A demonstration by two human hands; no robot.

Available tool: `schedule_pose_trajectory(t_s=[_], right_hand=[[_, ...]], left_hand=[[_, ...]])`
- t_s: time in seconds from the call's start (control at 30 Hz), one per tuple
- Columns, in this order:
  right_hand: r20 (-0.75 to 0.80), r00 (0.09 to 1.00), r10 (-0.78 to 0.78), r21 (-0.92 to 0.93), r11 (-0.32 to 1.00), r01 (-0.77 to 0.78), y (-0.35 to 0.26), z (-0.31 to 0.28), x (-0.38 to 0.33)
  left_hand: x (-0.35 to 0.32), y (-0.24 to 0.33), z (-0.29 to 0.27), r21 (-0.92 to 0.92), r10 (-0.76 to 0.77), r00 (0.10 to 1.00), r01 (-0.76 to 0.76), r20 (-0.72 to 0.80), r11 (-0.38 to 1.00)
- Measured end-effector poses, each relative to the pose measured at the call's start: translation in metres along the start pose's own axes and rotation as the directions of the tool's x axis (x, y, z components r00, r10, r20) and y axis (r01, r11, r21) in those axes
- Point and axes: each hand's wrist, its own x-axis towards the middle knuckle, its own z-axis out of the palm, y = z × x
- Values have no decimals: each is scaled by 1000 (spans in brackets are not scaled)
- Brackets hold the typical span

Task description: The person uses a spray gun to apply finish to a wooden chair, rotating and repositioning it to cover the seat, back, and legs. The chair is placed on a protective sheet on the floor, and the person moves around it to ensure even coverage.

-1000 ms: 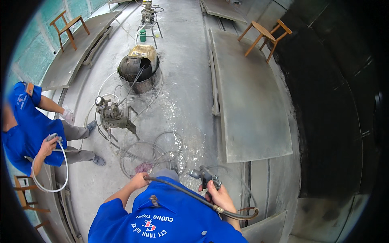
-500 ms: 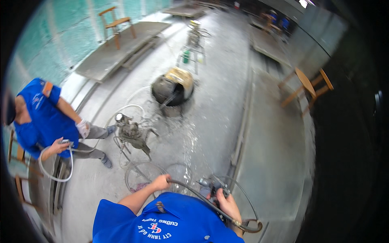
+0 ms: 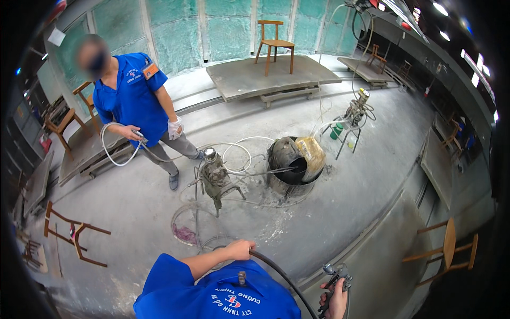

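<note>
A dark hose (image 3: 285, 276) runs across the front of my blue shirt, and my left hand (image 3: 239, 249) is wrapped round it. Lower right, my right hand (image 3: 336, 302) grips a metal spray gun (image 3: 337, 275) by its handle, with the gun held out beside my body. Beyond my left hand stands a grimy spray pump (image 3: 213, 173) on legs, loops of pale hose around it. On the floor near it lies a pinkish rag (image 3: 185, 234).
A co-worker (image 3: 130, 106) in blue stands at left holding another spray gun with a white hose. A black tub (image 3: 292, 186) holds dirty containers. Wooden chairs stand on a far platform (image 3: 228, 85) and at right (image 3: 449, 243); another chair (image 3: 77, 234) is at left.
My view has swung left and up, bringing the co-worker and far platform further in. The spray gun in my right hand is now further out from my body. Both hands keep their holds.
</note>
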Motion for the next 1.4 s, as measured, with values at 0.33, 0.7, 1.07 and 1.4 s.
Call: schedule_pose_trajectory(t_s=[0.33,0.7,1.07,1.4], right_hand=[[211,975,69,32,996,-78,-77,-11,97],[-47,999,-5,-76,997,1,-176,-33,225],[-26,999,-40,170,984,44,-212,-64,277],[-213,974,-77,375,914,154,-206,-183,356]], left_hand=[[111,45,9,-89,-61,998,60,-5,994],[299,112,-69,-161,93,995,-85,43,983],[398,144,-41,-117,273,951,-257,148,959],[522,281,-42,46,344,939,-345,23,938]])
